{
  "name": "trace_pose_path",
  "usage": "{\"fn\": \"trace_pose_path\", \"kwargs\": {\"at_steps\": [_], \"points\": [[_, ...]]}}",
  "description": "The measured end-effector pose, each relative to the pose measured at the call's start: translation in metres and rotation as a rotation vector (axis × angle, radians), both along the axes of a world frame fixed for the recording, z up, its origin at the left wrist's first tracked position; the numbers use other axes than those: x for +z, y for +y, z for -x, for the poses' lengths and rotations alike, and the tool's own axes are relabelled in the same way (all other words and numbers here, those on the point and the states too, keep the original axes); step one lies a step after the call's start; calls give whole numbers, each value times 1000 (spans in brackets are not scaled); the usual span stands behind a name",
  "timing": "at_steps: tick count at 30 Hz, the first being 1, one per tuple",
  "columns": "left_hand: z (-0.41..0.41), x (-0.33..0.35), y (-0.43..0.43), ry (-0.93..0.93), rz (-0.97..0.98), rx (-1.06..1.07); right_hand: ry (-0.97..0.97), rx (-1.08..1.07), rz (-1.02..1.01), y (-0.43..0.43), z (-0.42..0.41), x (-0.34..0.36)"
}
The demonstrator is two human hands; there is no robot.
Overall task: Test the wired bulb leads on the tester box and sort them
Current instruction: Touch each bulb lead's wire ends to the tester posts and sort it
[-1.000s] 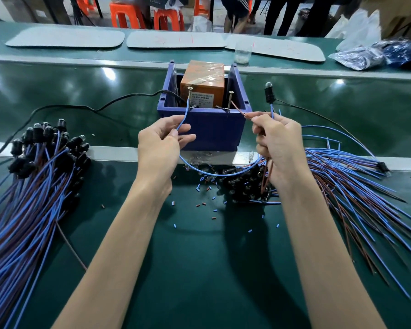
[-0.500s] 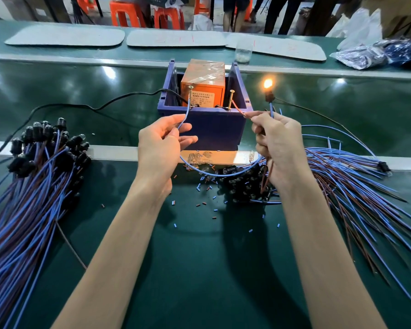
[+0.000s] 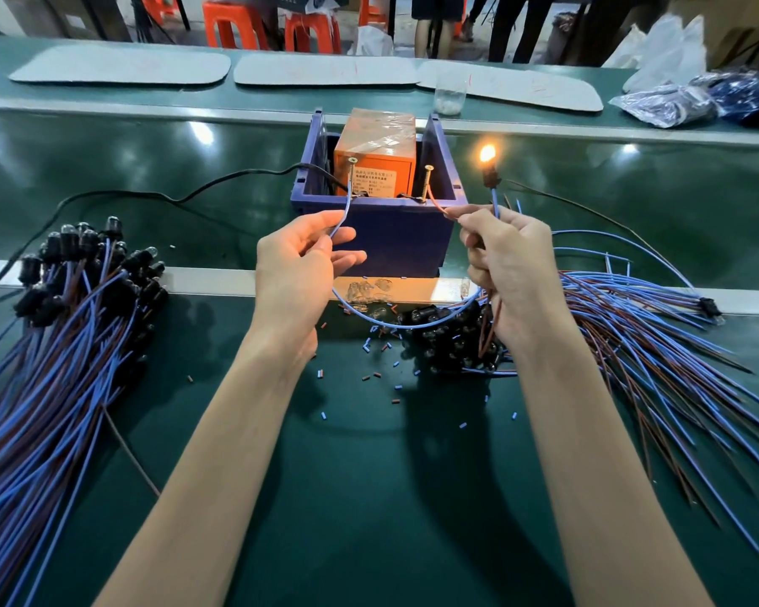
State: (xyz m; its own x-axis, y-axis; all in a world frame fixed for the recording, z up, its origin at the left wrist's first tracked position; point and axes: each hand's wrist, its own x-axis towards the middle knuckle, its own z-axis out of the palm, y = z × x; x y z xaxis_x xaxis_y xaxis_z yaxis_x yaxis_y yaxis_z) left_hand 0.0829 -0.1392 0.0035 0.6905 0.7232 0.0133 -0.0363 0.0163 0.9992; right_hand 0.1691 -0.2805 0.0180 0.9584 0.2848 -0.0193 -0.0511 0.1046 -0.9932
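Note:
The tester box (image 3: 395, 238) is a blue bin holding an orange unit (image 3: 375, 162), with two upright screw posts at its front rim. My left hand (image 3: 301, 260) pinches a blue lead (image 3: 342, 216) whose end touches the left post (image 3: 350, 162). My right hand (image 3: 507, 265) grips the same bulb's wires, its brown lead (image 3: 437, 202) reaching the right post (image 3: 427, 170). The bulb (image 3: 487, 156) glows orange above my right hand. A pile of wired bulbs (image 3: 62, 343) lies at left, another pile (image 3: 632, 339) at right.
A black power cord (image 3: 150, 195) runs left from the box. Small cut bits of wire insulation (image 3: 369, 374) litter the green mat near a metal strip (image 3: 220, 280). Grey pads, a clear cup (image 3: 449, 96) and plastic bags (image 3: 675, 102) sit across the far bench; people's legs and orange stools stand behind.
The bulb was dark a second ago and lit up half a second ago; it still glows. Both hands hold nearly the same positions at the posts.

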Motion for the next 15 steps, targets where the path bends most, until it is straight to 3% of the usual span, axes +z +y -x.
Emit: {"fn": "trace_pose_path", "kwargs": {"at_steps": [10, 15], "points": [[0, 0, -2, -3, 33, -42, -10, 18, 29, 4, 4, 0], [-4, 3, -15, -81, 205, -94, -34, 95, 85, 10, 10, 0]]}}
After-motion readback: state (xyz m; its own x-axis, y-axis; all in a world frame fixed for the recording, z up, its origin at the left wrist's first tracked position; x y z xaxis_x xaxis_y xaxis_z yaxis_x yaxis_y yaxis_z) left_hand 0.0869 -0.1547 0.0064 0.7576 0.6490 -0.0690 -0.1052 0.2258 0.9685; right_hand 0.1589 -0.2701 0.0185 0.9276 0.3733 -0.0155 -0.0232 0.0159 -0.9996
